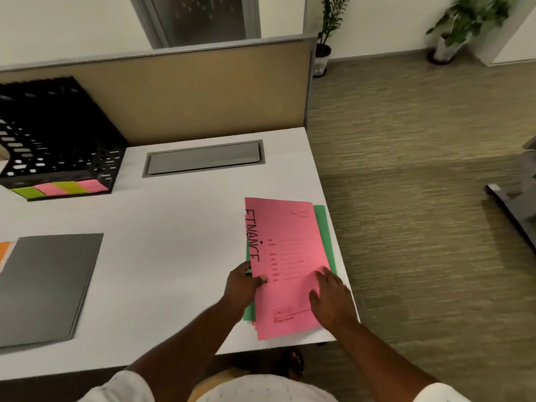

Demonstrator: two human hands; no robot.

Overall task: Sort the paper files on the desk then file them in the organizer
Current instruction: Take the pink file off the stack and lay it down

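A pink file [287, 245] with "FINANCE" written along its left side lies on top of a stack at the desk's right front corner. A green file [326, 236] shows under it on the right and left edges. My left hand [242, 285] pinches the pink file's left edge, thumb on top. My right hand [330, 297] rests flat on the file's lower right part, fingers spread. The black mesh organizer [55, 134] stands at the far left of the desk, with green and pink sticky labels [62, 189] along its front.
A grey folder [46, 282] lies at the left front, with an orange edge [4, 250] beside it. A grey cable flap [203, 158] is set into the white desk [174, 227]. A tan partition [188, 91] backs the desk. Carpet and potted plants [461, 21] lie to the right.
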